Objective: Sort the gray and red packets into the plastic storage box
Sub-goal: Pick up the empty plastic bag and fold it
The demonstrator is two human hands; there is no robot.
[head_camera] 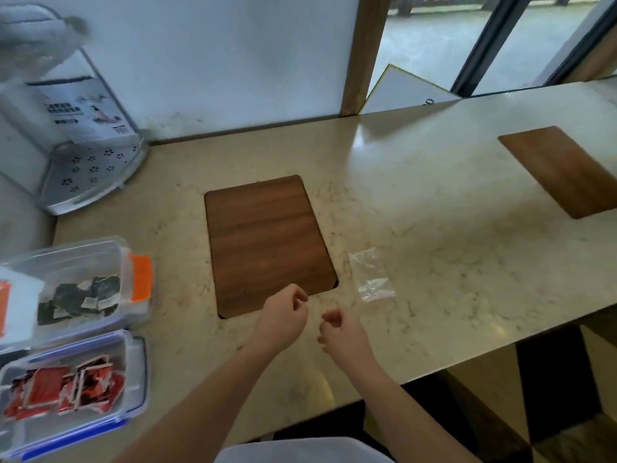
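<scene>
Gray packets (80,299) in orange-clip box (100,252), red packets (60,392) in blue-rim box (135,369); sorting seems done. L hand (283,315), R hand (340,332) loosely curled, empty. Next prob: close both.

Both bare forearms reach forward from the lower edge of the view, angling in toward each other. The left hand (283,320) and the right hand (342,332) are near one another but apart, backs turned up and fingers loosely curled inward. Neither visibly holds anything. The left hand is slightly farther forward.
</scene>
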